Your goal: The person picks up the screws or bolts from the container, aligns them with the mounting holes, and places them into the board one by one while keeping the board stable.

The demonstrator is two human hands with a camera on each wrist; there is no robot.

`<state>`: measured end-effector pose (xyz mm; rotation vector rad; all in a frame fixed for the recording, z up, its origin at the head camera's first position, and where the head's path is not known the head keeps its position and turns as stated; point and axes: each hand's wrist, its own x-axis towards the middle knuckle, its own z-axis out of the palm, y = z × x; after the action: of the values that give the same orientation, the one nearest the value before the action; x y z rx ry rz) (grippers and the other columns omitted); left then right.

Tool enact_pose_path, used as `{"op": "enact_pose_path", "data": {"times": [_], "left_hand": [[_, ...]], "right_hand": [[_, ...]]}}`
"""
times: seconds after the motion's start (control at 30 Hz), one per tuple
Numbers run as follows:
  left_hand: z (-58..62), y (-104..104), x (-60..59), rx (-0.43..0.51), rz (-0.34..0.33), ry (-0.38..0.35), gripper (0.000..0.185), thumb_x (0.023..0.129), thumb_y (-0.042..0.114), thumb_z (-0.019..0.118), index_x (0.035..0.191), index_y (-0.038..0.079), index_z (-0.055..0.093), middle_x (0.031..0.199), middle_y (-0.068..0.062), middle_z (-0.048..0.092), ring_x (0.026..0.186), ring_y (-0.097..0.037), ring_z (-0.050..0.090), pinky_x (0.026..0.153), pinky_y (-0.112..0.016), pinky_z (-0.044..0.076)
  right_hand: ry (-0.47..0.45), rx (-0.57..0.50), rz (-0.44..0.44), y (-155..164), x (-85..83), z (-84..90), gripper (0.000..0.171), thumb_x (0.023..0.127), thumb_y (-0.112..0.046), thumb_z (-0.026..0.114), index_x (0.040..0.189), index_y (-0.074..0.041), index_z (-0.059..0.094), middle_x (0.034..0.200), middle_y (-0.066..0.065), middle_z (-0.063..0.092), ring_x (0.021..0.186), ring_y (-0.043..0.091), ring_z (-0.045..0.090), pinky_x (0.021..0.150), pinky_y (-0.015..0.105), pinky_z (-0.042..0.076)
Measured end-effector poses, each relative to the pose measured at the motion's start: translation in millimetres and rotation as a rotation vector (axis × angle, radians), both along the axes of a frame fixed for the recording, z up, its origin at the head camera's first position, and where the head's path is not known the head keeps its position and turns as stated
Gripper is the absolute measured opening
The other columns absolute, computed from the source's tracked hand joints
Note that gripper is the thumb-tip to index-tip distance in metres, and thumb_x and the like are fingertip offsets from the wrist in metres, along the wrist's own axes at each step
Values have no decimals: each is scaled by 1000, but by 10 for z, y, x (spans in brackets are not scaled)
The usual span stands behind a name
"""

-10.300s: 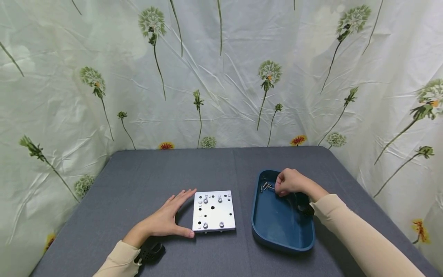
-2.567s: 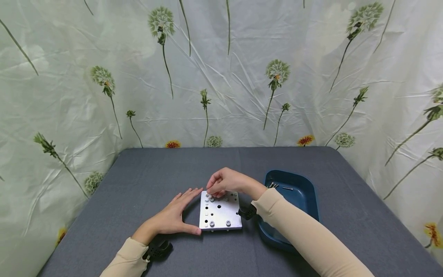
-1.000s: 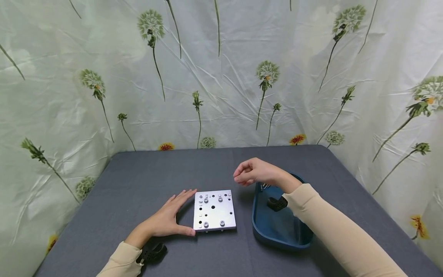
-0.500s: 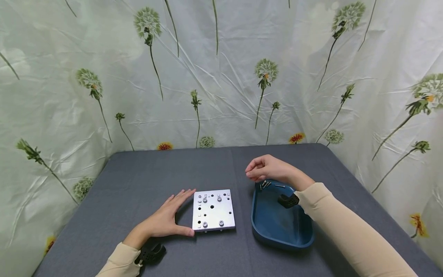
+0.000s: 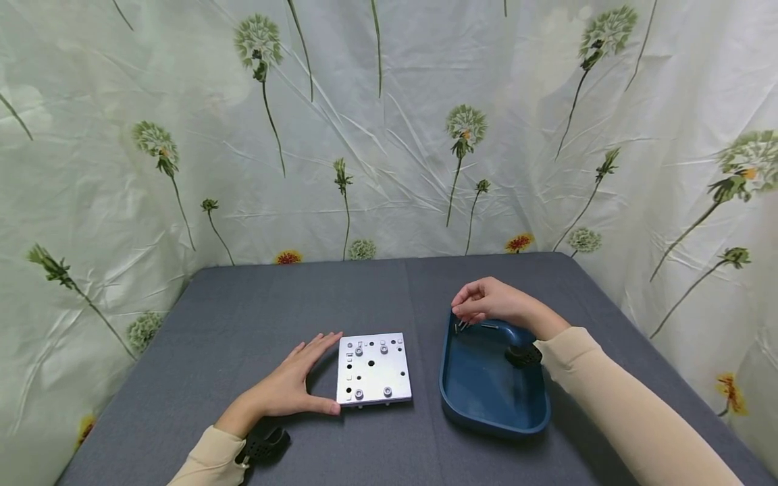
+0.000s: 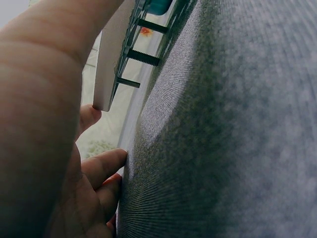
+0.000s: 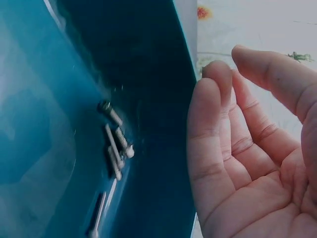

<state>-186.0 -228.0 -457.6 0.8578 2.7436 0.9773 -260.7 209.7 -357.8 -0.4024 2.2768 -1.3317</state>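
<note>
A square silver metal plate (image 5: 385, 371) with holes and several socket-head screws lies in the middle of the table. My left hand (image 5: 286, 385) rests at its left side, thumb at the near corner and forefinger at the far one, fingers spread fairly straight. Threaded rods (image 6: 143, 57) stick out beneath the plate in the left wrist view. My right hand (image 5: 495, 302) hovers over the far left rim of a blue tray (image 5: 489, 385), fingers loosely bent with nothing visible between them. Several small screws (image 7: 119, 144) lie inside the tray, near that hand.
Dark grey cloth covers the table (image 5: 304, 297). Behind it hangs a white curtain (image 5: 389, 135) printed with flowers. The tray's raised wall stands between the right hand and the screws in the right wrist view.
My right hand has gone from the plate's far left corner back over the tray. A hole there, dark ten seconds ago, now shows a small metal head. The left hand stays put.
</note>
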Motion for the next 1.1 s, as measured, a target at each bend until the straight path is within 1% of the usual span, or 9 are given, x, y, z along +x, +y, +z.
{"op": "enact_pose_path", "data": {"times": [0.13,0.27,0.47,0.57,0.7,0.83,0.9,1.0,1.1], "left_hand": [[-5,1,-1,6,-3,6,126,72,61,95,171,18,31,176,-18,32,163,-50,25,128,-78,13],[-6,-7,7,15,-4,6,126,72,60,96,171,17,31,176,-19,32,163,-51,25,127,-79,12],[-9,-20,21,7,-7,3,125,73,59,95,171,16,31,176,-19,31,163,-52,24,127,-80,12],[-8,-26,28,5,-4,4,125,73,59,95,171,15,31,176,-19,32,162,-52,24,127,-80,12],[-7,-22,29,8,-6,14,125,73,59,95,171,15,32,175,-20,33,162,-52,25,127,-80,13],[-4,-14,27,10,-9,21,124,73,59,95,170,15,32,175,-20,33,162,-52,26,126,-80,13],[-1,-12,25,10,-10,22,124,73,59,95,170,15,32,175,-20,33,162,-52,26,126,-80,13],[5,-8,24,10,-13,20,124,73,59,95,170,14,32,175,-20,33,162,-52,26,126,-80,13],[7,-6,24,11,-13,18,124,73,59,95,170,14,32,175,-20,33,162,-52,26,127,-80,13]], "right_hand": [[7,45,-14,140,51,45,27,104,-15,71,118,8,71,94,6,77,81,13,67,78,29,62],[12,83,-33,253,85,57,27,104,-16,71,118,7,71,94,7,77,83,15,68,80,30,63],[30,136,-49,316,129,53,27,105,-16,71,118,7,72,95,8,78,85,15,70,83,33,65],[39,178,-51,310,144,36,26,104,-16,72,117,6,73,97,12,79,86,16,72,84,33,65],[49,245,-70,301,181,23,26,101,-13,75,116,7,72,99,13,79,84,14,72,83,34,66],[35,310,-79,295,217,21,32,98,-12,78,120,10,70,99,11,80,82,11,72,82,35,66],[33,345,-82,294,230,23,34,97,-11,79,121,10,70,101,12,79,82,10,73,82,35,65],[44,413,-95,287,245,25,31,96,-10,79,120,9,71,101,12,79,80,10,73,81,35,65],[75,490,-103,276,252,23,26,95,-8,80,115,7,74,98,12,79,79,10,74,80,34,65]]}}
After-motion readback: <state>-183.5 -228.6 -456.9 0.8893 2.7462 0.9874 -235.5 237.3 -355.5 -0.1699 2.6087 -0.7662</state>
